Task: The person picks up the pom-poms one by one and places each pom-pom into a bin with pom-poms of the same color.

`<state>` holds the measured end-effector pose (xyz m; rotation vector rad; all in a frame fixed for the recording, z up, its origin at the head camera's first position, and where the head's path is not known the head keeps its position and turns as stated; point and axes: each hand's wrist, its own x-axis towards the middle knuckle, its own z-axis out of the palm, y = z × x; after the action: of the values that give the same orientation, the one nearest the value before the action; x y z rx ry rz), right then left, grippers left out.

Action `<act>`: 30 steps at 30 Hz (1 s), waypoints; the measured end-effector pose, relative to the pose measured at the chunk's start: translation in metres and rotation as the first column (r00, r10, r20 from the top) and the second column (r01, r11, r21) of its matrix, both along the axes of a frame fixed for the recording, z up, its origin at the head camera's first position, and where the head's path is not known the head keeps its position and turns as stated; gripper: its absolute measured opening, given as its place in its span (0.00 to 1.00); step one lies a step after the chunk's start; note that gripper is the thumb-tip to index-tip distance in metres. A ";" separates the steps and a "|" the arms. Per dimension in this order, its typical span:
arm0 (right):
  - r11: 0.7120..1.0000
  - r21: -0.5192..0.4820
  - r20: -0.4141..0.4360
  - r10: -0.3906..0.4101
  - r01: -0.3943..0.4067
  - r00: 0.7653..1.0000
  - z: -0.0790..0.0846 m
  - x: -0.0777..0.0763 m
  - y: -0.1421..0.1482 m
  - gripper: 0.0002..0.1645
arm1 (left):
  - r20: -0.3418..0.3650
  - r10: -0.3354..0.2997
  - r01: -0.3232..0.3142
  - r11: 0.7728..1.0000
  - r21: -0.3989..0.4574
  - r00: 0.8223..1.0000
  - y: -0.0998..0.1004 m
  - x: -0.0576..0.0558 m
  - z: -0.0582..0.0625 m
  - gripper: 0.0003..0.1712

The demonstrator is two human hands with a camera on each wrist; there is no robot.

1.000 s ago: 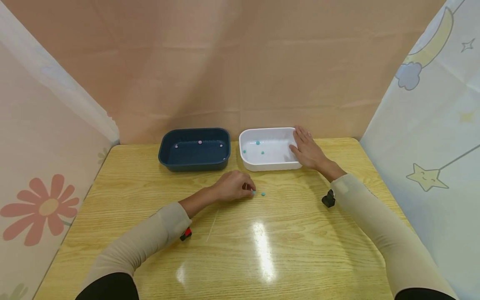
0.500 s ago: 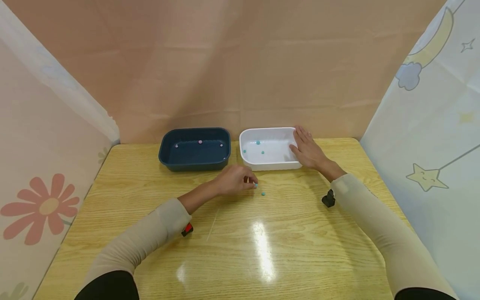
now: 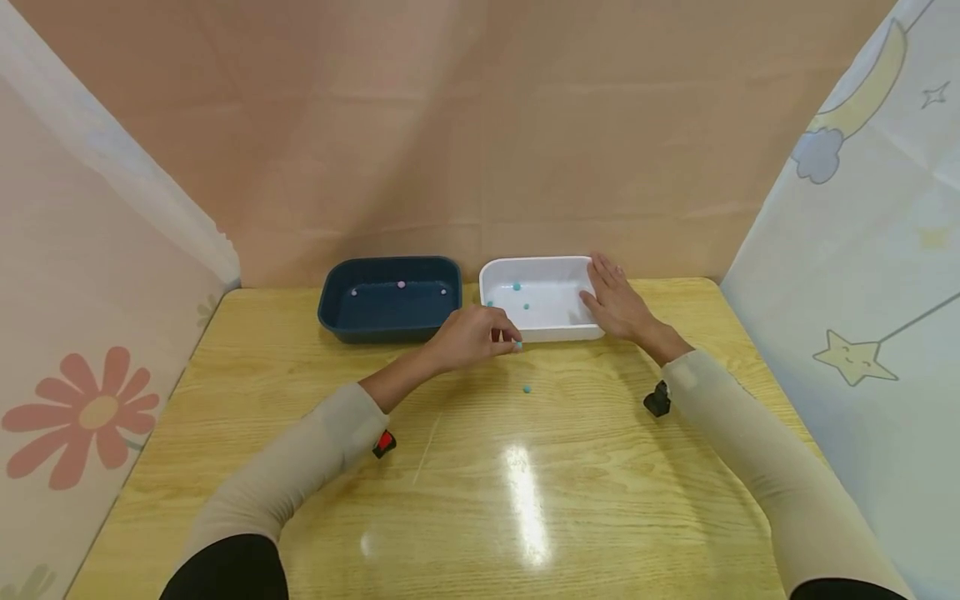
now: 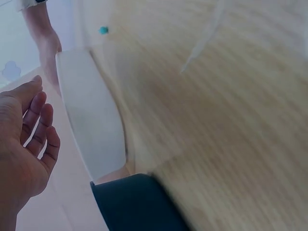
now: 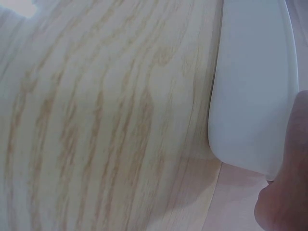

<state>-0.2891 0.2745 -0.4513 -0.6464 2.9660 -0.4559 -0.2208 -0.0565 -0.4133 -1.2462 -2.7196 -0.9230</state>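
Observation:
My left hand [image 3: 472, 335] pinches a small turquoise ball [image 3: 518, 344] between its fingertips, just in front of the near wall of a white tray [image 3: 547, 333]. In the left wrist view that hand [image 4: 29, 130] is raised beside the tray, and the held ball cannot be made out. My right hand [image 3: 618, 304] rests on the tray's right end, its fingers straight along the rim. Inside the white tray lie turquoise balls [image 3: 527, 307], one partly beside my left knuckles. Another turquoise ball [image 3: 527, 389] lies on the table in front.
A dark blue tray [image 3: 390, 335] stands left of the white one, holding a few small pale pink balls [image 3: 401, 284]. Both trays are at the back of the wooden table [image 3: 465, 500], close to a plain backdrop [image 3: 480, 150]. Printed sheets hang at either side.
My left hand has lifted the pinched turquoise ball off the table and moved it away from me, up to the white tray's near wall. The right hand has stayed in place.

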 end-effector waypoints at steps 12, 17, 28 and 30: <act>1.000 -0.019 -0.009 -0.002 0.001 1.000 -0.001 0.001 -0.001 0.43 | 0.023 0.075 -0.076 0.997 0.024 0.997 0.002 -0.021 0.008 0.06; 1.000 -0.015 -0.016 -0.001 0.001 1.000 0.001 0.000 -0.001 0.43 | 0.041 0.126 -0.128 0.990 0.057 0.991 0.001 -0.034 0.010 0.07; 1.000 -0.006 -0.012 -0.004 0.004 1.000 0.001 0.000 0.000 0.43 | 0.059 0.237 -0.240 0.970 0.040 0.970 0.009 -0.058 0.015 0.10; 1.000 -0.003 -0.012 -0.005 0.005 1.000 0.001 -0.001 -0.001 0.43 | 0.070 0.268 -0.271 0.962 0.033 0.961 0.011 -0.062 0.015 0.10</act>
<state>-0.2897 0.2739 -0.4506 -0.6447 2.9793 -0.4591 -0.2827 -0.0453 -0.3981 -0.8227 -2.8066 -0.9966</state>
